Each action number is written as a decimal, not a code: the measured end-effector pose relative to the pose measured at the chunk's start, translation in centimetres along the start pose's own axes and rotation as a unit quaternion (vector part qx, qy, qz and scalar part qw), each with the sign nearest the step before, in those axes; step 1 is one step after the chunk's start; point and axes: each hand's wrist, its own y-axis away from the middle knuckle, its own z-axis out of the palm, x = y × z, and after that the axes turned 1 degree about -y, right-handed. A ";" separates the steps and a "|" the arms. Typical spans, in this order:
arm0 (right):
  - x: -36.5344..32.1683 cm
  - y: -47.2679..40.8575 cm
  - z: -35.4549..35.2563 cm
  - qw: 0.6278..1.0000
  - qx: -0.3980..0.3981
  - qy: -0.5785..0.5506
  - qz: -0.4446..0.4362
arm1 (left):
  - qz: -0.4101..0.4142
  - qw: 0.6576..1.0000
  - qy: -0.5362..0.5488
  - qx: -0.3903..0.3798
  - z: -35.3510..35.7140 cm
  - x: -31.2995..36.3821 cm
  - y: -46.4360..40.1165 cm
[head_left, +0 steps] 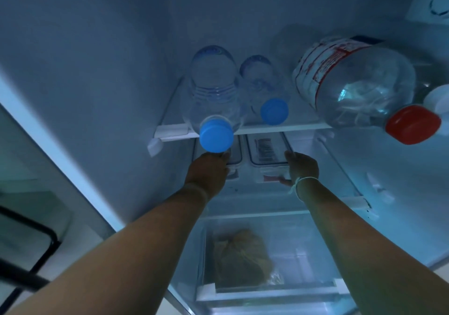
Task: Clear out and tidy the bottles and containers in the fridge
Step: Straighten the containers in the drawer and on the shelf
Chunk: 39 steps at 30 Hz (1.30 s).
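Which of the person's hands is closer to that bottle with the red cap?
The right hand. It reaches onto the shelf below the red-capped bottle, slightly left of its cap. The left hand is farther left, under the nearest blue-capped bottle.

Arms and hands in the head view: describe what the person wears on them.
Both forearms are bare, with no sleeves in view and no gloves. The right hand has a thin pale string tied around its wrist, loose ends hanging down. The left hand and its wrist carry nothing visible.
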 end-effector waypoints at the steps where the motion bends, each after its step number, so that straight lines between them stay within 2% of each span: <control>1: -0.2 0.1 0.0 1.000 0.004 0.005 -0.001 | -0.001 1.000 0.005 0.000 0.0 0.0 0.0; 8: -0.1 -0.3 -0.1 1.000 -0.020 0.000 -0.006 | -0.001 1.000 0.011 0.006 0.0 -0.1 0.1; 20: 0.5 -0.7 0.3 1.000 0.004 -0.021 -0.014 | -0.001 1.000 0.006 0.001 -0.1 0.0 0.0; 28: 1.1 -0.1 -0.3 0.994 0.059 0.075 -0.057 | 0.004 0.999 0.006 -0.049 -0.9 0.1 0.2; 39: -3.2 8.4 -2.9 0.968 0.022 0.227 -0.102 | 0.007 0.999 -0.003 -0.033 -7.1 2.1 5.5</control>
